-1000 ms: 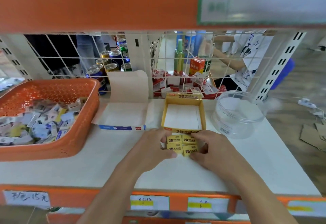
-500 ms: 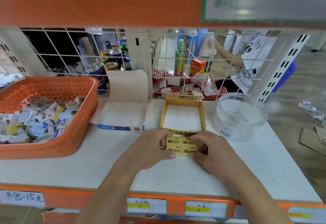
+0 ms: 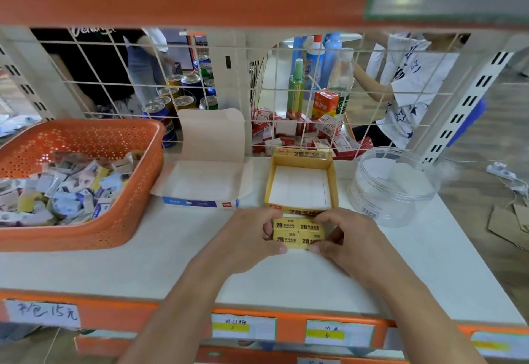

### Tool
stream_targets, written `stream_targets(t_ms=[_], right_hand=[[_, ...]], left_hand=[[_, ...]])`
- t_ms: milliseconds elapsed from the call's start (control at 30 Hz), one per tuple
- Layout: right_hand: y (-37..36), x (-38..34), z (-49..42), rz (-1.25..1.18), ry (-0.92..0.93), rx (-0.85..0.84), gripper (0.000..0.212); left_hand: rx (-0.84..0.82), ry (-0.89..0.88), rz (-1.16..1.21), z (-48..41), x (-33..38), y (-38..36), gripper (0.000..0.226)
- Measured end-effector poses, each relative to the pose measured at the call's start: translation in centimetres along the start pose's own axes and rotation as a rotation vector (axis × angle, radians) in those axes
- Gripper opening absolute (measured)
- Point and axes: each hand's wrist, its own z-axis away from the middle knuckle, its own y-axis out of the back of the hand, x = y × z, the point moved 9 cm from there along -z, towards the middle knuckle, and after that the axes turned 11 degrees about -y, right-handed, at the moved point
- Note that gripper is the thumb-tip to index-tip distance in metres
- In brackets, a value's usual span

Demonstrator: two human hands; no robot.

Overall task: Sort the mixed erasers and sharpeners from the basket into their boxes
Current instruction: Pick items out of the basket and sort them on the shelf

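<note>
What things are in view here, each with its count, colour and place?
basket: one, orange, left on the white shelf
mixed erasers and sharpeners: many, various colours, in the basket
open box: one, white and blue, right of the basket
yellow box: one, yellow, middle of the shelf
jar: one, clear, right of the yellow box
yellow erasers: four visible, yellow, block before the yellow box
cans: several, blue and gold, behind the shelf
small packs: many, red and white, behind the shelf
left grip: one, holds the block's left side
right grip: one, holds the block's right side
</note>
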Motion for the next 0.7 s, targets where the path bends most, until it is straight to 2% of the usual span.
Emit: stream_targets(t_ms=[133, 267, 467, 600, 700], right_hand=[[0.8, -0.7, 0.3, 0.010, 0.056, 0.091, 0.034], [1.3, -2.8, 0.8, 0.024, 0.128, 0.207, 0.015], [-1.1, -8.9, 0.5, 0.098, 0.267, 0.198, 0.011], [-2.6, -14.2, 0.0, 0.083, 0.347, 0.188, 0.016], [-3.8, -18.5, -0.4, 0.061, 0.382, 0.123, 0.020]], left_hand=[[0.021, 0.011, -0.029, 0.8, 0.4, 1.0, 0.062], [0.173, -0.027, -0.117, 2.3, 1.4, 4.1, 0.048], [0.366, -0.085, -0.319, 6.1, 2.9, 10.4, 0.044], [0.432, -0.037, -0.372, 9.7, 1.5, 14.6, 0.046], [0.495, 0.048, -0.370, 12.5, -0.8, 18.2, 0.038]])
